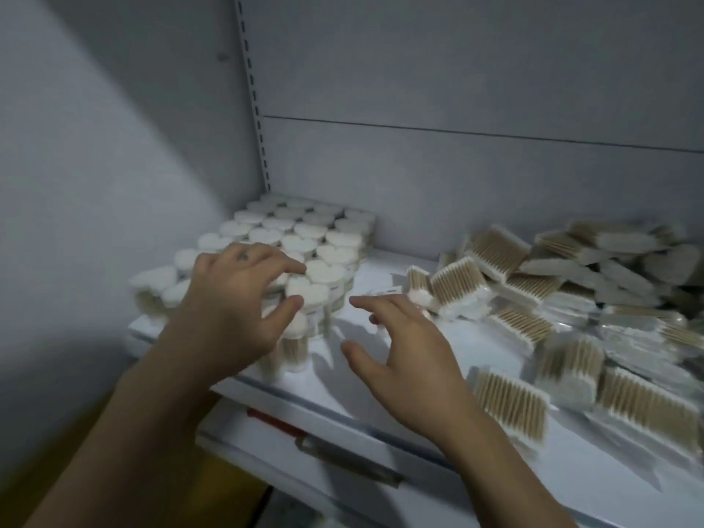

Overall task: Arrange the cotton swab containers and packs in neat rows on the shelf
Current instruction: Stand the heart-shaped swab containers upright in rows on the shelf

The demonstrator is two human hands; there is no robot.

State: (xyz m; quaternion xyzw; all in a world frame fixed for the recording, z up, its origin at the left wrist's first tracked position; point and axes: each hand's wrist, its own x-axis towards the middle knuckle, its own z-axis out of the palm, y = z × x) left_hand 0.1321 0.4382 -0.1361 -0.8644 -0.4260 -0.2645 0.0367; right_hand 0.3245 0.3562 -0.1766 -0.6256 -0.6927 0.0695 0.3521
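Reaching over white shelf (pixel 491 337) with both hands. Resting left hand (pixel 236 299) on front rows of heart-topped containers (pixel 304 238), packed together at shelf's left, with fingers spread, lightly bent, gripping nothing. Holding right hand (pixel 411 356) above bare patch between containers and packs (pixel 571 299), with fingers splayed, empty. Noting packs heaped untidily at right.

Left hand (pixel 236 299): centre-left of frame, palm down, fingers spread and slightly bent.
Right hand (pixel 413 360): centre, palm down, fingers spread.
Forearms (pixel 125 432): bare, from bottom edge.
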